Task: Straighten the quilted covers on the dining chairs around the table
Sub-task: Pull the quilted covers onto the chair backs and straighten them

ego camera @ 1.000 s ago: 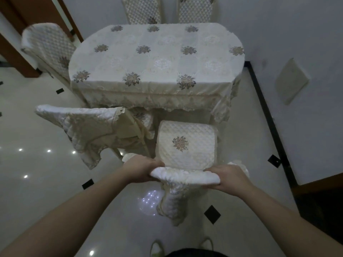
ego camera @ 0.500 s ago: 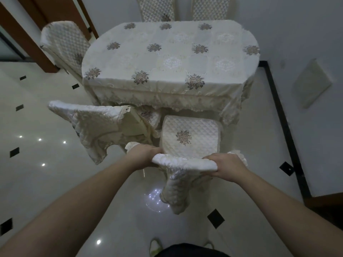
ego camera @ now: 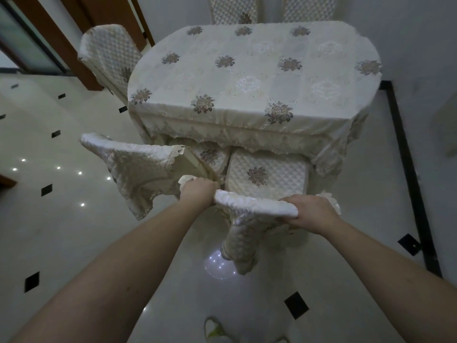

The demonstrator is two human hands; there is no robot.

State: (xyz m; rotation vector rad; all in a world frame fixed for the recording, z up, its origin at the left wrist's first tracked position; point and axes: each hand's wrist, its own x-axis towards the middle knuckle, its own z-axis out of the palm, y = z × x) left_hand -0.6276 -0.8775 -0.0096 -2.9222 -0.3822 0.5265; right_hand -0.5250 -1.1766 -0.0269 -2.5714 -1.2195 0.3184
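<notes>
A cream quilted cover (ego camera: 252, 206) lies over the top of the chair back right in front of me, with a flap hanging down its rear. My left hand (ego camera: 197, 191) grips the cover's left end and my right hand (ego camera: 311, 211) grips its right end. The chair's quilted seat pad (ego camera: 267, 174) with a flower motif is tucked under the table edge. On the chair to the left, a cover (ego camera: 138, 167) sits crooked, with its lace edge pulled off to one side.
The oval table (ego camera: 247, 70) wears a flowered cream cloth. A covered chair (ego camera: 108, 53) stands at its far left and two covered chairs (ego camera: 235, 8) behind it. A white wall runs along the right. Glossy floor (ego camera: 74, 231) spreads to the left and behind.
The chair top and both hands sit higher in view and closer to the table, and the view has swung left. Both hands keep their grip on the cover.
</notes>
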